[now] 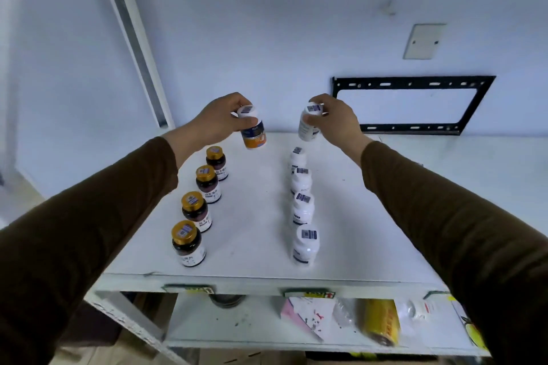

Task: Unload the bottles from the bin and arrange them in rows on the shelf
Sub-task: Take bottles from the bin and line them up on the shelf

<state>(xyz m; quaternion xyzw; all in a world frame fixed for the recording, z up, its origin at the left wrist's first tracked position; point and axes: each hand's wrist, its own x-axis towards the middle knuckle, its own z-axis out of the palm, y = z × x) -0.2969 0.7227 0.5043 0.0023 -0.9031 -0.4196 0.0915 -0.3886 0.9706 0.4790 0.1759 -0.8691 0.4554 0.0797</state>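
My left hand (221, 118) grips an orange-and-blue bottle (254, 135) with a white cap, held tilted just above the far part of the white shelf top (255, 216). My right hand (335, 121) grips a white bottle (307, 127) by its cap, at the far end of the right row. A row of several dark bottles with gold caps (194, 212) stands on the left of the shelf. On the right stands a row of several white bottles (302, 207). The bin is not in view.
A lower shelf (255, 326) holds a yellow roll (381, 321), pink paper (299, 315), plastic bags and a dark round object. A black wall bracket (412, 105) hangs behind the shelf on the right. A white wall lies close behind.
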